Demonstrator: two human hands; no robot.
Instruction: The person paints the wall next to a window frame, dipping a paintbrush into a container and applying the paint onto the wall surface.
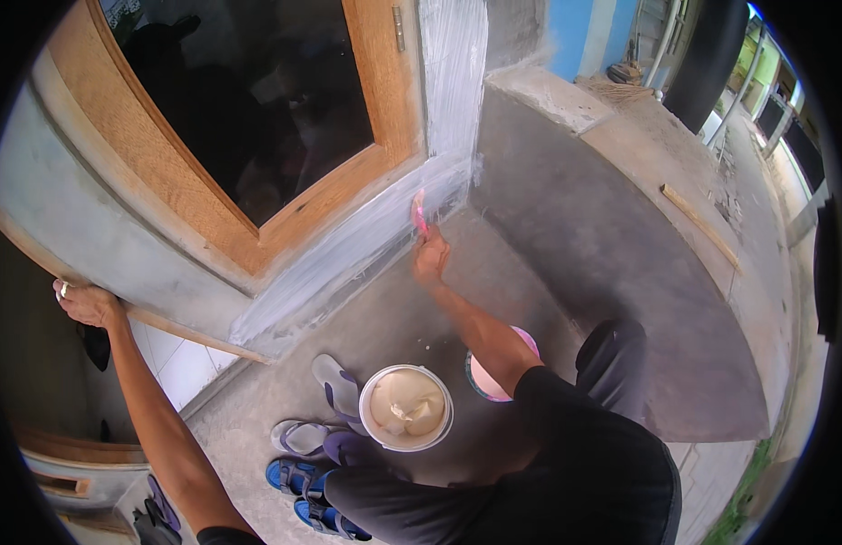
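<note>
My right hand (pixel 432 256) is closed round the pink handle of a paintbrush (pixel 419 214). The brush's pale bristles rest against the low wall strip (pixel 348 241) under the window, which carries streaky white paint. At the far left, my left hand (pixel 90 305), with a ring on one finger, grips the edge of a door frame (pixel 167 320); some fingertips pass behind it. A white tub (pixel 446 434) of thick beige paste stands on the floor between my arms. Partly covered by my right forearm is a pink bucket (pixel 528 340) with pinkish contents.
A wood-framed dark window (pixel 384 118) sits above the painted strip. Grey flip-flops (pixel 334 381) and blue sandals (pixel 289 476) lie beside the tub. To the right rises a low grey cement wall (pixel 602 236), with a wooden stick (pixel 702 227) on the ledge beyond it.
</note>
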